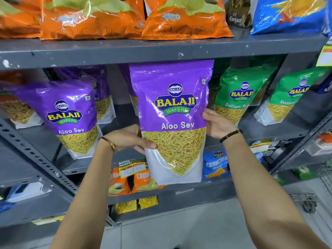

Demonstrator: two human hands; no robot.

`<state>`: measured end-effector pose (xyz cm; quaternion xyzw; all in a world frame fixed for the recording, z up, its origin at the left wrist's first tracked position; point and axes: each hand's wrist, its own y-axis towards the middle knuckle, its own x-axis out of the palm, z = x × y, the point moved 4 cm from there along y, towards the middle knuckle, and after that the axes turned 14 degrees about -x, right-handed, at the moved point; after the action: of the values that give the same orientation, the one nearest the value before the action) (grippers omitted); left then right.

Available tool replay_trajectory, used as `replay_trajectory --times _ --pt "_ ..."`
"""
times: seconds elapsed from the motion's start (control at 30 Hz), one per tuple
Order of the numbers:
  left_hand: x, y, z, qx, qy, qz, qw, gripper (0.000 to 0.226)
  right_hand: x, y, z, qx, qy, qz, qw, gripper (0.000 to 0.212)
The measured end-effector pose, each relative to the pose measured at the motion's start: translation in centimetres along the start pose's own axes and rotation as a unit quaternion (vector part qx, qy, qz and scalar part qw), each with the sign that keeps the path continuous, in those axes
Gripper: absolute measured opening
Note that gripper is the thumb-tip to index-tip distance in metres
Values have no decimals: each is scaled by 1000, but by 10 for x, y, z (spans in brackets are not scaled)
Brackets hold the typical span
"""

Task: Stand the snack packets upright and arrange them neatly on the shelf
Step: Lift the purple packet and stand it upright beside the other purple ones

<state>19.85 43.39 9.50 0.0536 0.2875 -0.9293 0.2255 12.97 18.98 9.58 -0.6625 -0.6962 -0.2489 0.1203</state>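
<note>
Both forearms are bare, no sleeves reaching into view. The left wrist carries a thin dark band (107, 141) with a small gold-coloured piece (possibly a clasp). The right wrist wears a bracelet of round black beads (230, 135).

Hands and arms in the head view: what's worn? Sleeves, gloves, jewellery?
Both forearms are bare, no sleeves in view, and no gloves. The left hand has a thin dark band with a gold-coloured piece at its wrist, possibly a watch. The right hand has a bracelet of small dark round beads at its wrist. No rings visible on either.
</note>
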Motion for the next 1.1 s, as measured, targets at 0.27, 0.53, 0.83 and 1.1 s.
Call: replay_trajectory --times 0.27,0.53,0.83,1.1 --pt "-27 23 -20 -28 -11 70 997 23 -7 23 19 6 -56 14 998 23" --pt "-78 61 -37 -1 -31 321 947 31 -7 80 47 -66 -155 92 981 22" --pt "-59 78 -80 -60 -23 383 921 47 -44 77 100 25 -185 129 974 38" --pt "-36 101 -105 -177 49 400 898 72 -46 77 147 127 -389 54 911 77"
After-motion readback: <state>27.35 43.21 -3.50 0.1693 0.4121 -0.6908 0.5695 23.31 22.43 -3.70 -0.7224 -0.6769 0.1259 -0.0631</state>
